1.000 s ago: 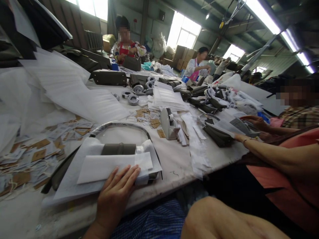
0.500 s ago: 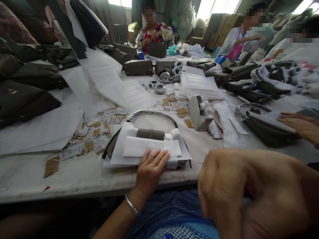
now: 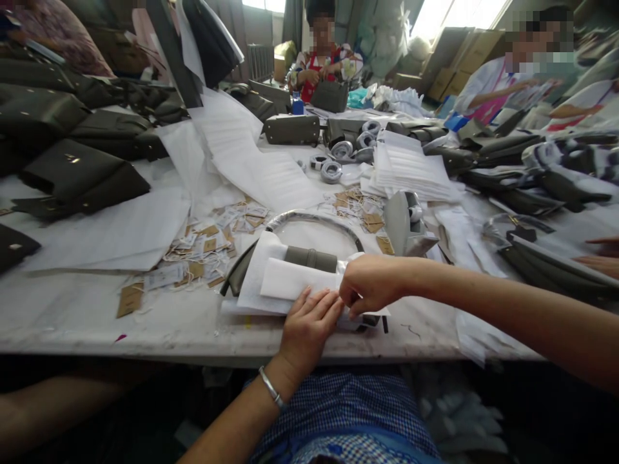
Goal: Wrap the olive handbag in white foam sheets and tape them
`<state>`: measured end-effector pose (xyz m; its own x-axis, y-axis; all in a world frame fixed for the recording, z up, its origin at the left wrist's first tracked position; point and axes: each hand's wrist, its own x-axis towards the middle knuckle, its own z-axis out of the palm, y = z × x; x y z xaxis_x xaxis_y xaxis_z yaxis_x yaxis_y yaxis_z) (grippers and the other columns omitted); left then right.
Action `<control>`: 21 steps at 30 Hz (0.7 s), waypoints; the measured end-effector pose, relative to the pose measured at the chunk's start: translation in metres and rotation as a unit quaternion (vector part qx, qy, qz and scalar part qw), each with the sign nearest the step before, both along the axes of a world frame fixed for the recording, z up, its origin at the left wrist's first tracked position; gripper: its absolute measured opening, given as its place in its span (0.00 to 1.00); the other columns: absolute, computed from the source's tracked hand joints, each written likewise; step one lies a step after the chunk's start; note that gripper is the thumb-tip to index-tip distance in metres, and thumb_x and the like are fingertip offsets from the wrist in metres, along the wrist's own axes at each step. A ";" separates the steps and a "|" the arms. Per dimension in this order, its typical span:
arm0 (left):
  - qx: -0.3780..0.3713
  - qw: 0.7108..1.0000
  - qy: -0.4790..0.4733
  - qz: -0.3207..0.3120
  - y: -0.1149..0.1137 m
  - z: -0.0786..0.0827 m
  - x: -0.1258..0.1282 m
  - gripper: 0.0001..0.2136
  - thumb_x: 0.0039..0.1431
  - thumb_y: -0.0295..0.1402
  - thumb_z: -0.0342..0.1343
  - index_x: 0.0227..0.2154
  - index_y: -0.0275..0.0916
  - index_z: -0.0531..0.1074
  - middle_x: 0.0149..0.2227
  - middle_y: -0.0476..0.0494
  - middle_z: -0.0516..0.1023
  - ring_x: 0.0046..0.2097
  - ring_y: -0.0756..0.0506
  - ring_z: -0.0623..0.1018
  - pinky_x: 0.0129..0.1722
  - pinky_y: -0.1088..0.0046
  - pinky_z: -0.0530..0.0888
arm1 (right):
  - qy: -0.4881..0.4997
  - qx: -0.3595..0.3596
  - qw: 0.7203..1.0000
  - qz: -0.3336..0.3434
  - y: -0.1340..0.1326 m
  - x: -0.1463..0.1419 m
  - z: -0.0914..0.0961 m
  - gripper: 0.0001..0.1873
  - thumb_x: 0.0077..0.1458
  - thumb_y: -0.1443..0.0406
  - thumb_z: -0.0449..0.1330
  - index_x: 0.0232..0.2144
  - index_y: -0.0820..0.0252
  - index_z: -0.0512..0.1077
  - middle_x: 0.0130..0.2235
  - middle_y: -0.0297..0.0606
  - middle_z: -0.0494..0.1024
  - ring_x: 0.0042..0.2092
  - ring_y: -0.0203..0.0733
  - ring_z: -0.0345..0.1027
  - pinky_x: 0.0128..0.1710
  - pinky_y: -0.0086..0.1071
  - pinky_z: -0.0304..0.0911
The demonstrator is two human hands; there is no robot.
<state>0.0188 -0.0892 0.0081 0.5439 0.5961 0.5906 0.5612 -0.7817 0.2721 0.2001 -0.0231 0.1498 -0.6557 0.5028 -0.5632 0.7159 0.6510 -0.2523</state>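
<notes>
A dark olive handbag [image 3: 309, 258] lies on the table before me, its handle [image 3: 319, 221] in clear wrap arching away from me. White foam sheet [image 3: 251, 283] covers most of the bag, with a folded white strip [image 3: 285, 281] across it. My left hand [image 3: 309, 322] rests on the strip's near edge, fingers stretched out and flat. Beside its fingertips, my right hand [image 3: 370, 283] is curled closed over the strip's right end. Whatever its fingers pinch is hidden.
Paper tags [image 3: 198, 251] are strewn left of the bag. A grey tape dispenser [image 3: 403, 222] stands behind it to the right. Stacked foam sheets [image 3: 411, 164] and wrapped handle coils [image 3: 331, 171] lie farther back. A co-worker's hand [image 3: 602, 258] is at the right edge.
My right hand has gone from close to the camera, at lower right, forward and left onto the strip's right end. My left hand stays on the strip. The view has turned slightly left.
</notes>
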 end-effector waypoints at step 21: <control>-0.032 0.999 -0.004 0.000 0.000 0.000 0.001 0.18 0.64 0.29 0.57 0.56 0.39 0.70 0.56 0.43 0.77 0.57 0.43 0.76 0.64 0.55 0.68 | -0.162 0.073 0.980 0.085 0.034 -0.026 -0.015 0.25 0.45 0.42 0.68 0.32 0.56 0.82 0.28 0.40 0.81 0.31 0.45 0.72 0.29 0.32 0.55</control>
<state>0.0199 -0.0892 0.0080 0.5403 0.6319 0.5557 0.5582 -0.7633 0.3252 0.1742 0.0113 0.1350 -0.5351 0.4920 -0.6868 0.6210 0.7802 0.0751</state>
